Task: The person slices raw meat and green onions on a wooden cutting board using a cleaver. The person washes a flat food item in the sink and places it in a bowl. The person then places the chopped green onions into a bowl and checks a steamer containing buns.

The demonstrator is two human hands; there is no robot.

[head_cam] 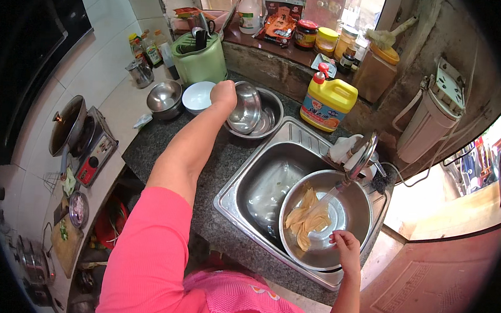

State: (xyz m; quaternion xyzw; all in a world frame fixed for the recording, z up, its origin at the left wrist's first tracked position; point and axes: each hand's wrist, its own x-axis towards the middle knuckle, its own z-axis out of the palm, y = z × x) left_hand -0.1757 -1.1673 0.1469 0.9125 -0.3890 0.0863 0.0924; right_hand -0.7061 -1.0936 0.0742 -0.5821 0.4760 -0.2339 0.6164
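My left hand (224, 95) grips the rim of a metal bowl (245, 108), tilted over a larger metal basin (277, 111) on the stone counter. White bowls (197, 96) stand just left of that hand. At the right, my right hand (346, 246) hovers over the near rim of a wide stainless basin (290, 246), its fingers bent close together; whether they pinch anything is not plain. Tan, wrinkled sheets of food (308, 218), perhaps tofu skin, lie in this basin. Water runs onto them from the faucet (361, 159). The basin rests over the right part of the steel sink (249, 181).
A yellow detergent jug (328, 103) stands behind the sink. Metal bowls (165, 98) and a green utensil holder (200, 60) are at the back left. Jars (326, 41) line the sill. Further left are a wok (68, 125), a burner (95, 149) and a cutting board (67, 245).
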